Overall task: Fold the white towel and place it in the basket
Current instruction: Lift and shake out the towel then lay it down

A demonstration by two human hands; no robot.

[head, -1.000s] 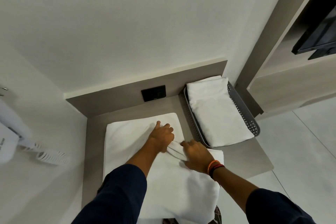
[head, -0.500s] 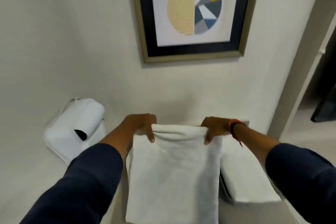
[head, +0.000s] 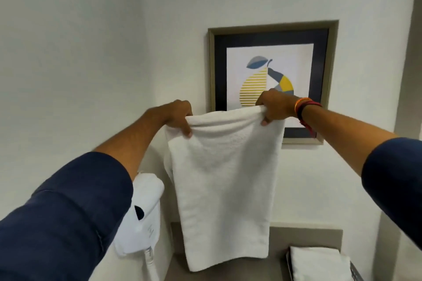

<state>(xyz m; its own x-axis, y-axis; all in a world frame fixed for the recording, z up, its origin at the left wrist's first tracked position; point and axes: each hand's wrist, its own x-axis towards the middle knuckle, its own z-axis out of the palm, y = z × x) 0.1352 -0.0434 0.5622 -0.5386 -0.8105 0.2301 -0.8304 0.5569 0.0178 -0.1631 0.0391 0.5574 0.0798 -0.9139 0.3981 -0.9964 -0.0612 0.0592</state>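
Observation:
The white towel (head: 225,189) hangs in the air, doubled over and held by its top edge in front of the wall. My left hand (head: 177,116) pinches the towel's upper left corner. My right hand (head: 275,105), with orange and red bands at the wrist, pinches its upper right corner. The towel's lower edge hangs just above the grey shelf (head: 274,267). At the bottom right the grey basket (head: 355,271) shows only part of its mesh rim, with a folded white towel (head: 317,262) lying in it.
A framed pear picture (head: 271,80) hangs on the wall behind my right hand. A white wall-mounted hair dryer (head: 141,214) with a cord sits at the lower left, beside the hanging towel. A wall corner runs on the left.
Both hands took the towel off the shelf and raised it high in front of the picture. It now hangs lengthwise, and my view has tilted up.

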